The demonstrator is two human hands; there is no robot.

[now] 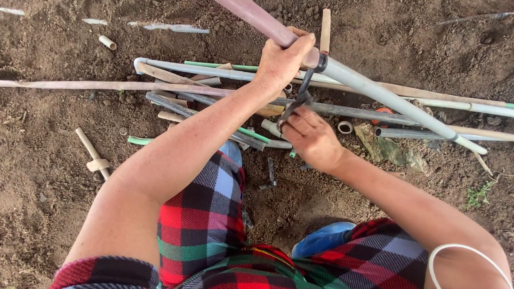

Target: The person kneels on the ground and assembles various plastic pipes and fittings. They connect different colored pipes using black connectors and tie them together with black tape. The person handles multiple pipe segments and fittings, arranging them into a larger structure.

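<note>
My left hand [282, 60] grips a long pipe [380, 93] held slanted above the soil; the pipe is pinkish above the hand and grey below it. A black strip [301, 93] is wound around the pipe just beside that hand and hangs down from it. My right hand [309, 138] pinches the lower end of this black strip and holds it taut below the pipe. Both hands are over a heap of pipes lying on the ground.
Several grey, green and tan pipes [225, 72] and short pipe offcuts [106, 42] lie across the bare brown soil. A tan T-shaped fitting [98, 165] lies at the left. A blue shoe [322, 238] and plaid trousers show below. A thin white cable [466, 249] loops at my right elbow.
</note>
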